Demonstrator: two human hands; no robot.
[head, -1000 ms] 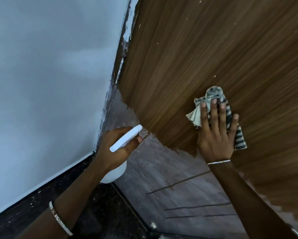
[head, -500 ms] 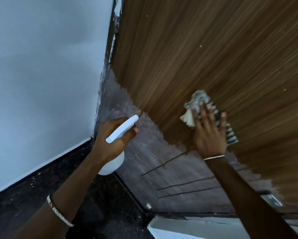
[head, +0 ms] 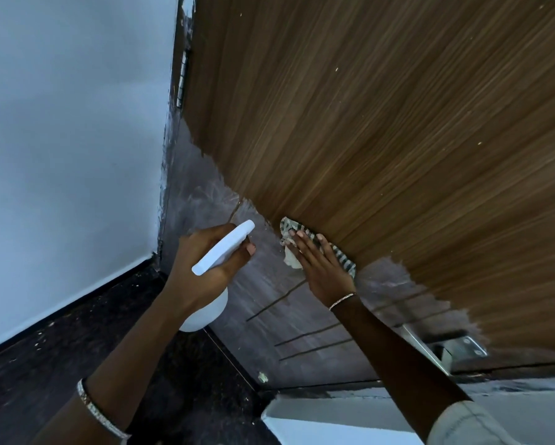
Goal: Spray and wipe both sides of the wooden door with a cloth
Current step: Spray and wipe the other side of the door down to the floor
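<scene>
Head view: wiping step. Cloth (head: 345,263) is pressed on wooden door (head: 382,139) by flat right hand (head: 321,268); spray bottle (head: 225,247) is clasped in left hand (head: 191,252) grip. Even pressure is judged needed next.

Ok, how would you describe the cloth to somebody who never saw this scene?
Start at the big wooden door filling the right side. Follow down to the ragged line where brown grain meets dull grey; the right hand presses the cloth flat there. It alone is striped, unlike the plain white spray bottle beside it.
</scene>
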